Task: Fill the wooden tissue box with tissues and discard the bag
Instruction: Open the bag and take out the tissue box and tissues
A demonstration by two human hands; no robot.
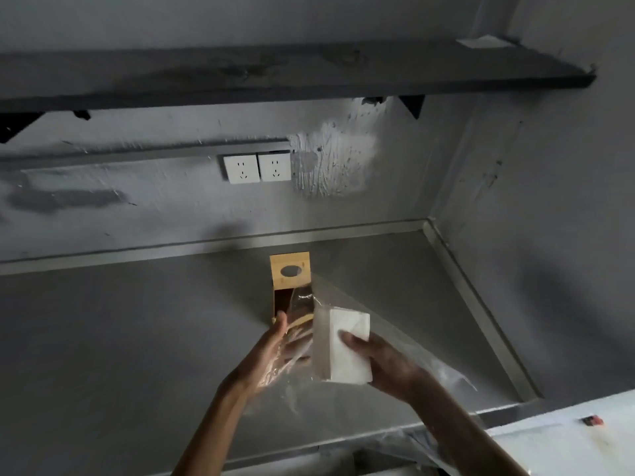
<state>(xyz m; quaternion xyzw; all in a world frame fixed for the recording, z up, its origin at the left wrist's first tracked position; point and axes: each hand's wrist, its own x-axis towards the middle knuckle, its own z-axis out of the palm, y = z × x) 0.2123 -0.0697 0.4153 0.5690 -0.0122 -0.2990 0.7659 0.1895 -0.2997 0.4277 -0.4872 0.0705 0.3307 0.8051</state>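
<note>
A wooden tissue box (290, 271) stands on the grey counter (137, 338), its lid with an oval slot slid toward the back and the near part open. Just in front of it, above the counter, I hold a white stack of tissues (340, 345) inside a clear plastic bag (395, 345). My right hand (381, 362) grips the stack through the bag from the right. My left hand (271, 352) holds the bag's crumpled left side, fingers spread against the plastic. The bag hides the box's near end.
Two white wall sockets (257, 167) sit above the counter's back edge. A dark shelf (292, 73) runs overhead. The counter has a raised metal rim (481, 304) on the right. A white surface (567, 431) with a small red object (592, 420) lies at lower right.
</note>
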